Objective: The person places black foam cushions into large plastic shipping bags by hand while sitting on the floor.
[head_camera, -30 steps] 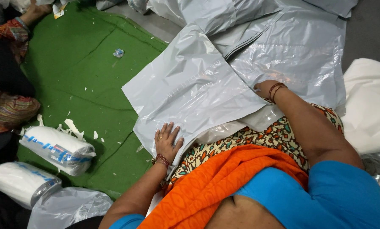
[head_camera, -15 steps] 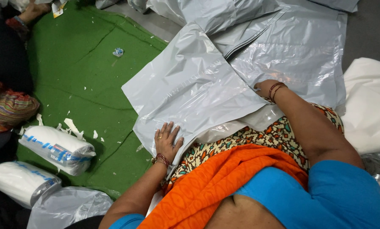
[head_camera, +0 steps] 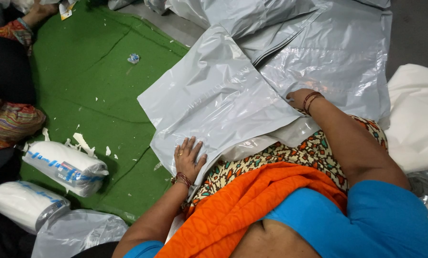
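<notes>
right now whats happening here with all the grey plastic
A person sitting on the floor has a large grey plastic bag spread over their lap. Their left hand lies flat on its near corner; their right hand is partly tucked under its far edge. More grey bags lie behind, and two wrapped white rolls sit on the green mat.

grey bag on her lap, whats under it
Under the grey bag show a patterned cloth, more grey bags and the green mat. The left hand lies flat on it; the right hand slips beneath, fingers hidden.
</notes>
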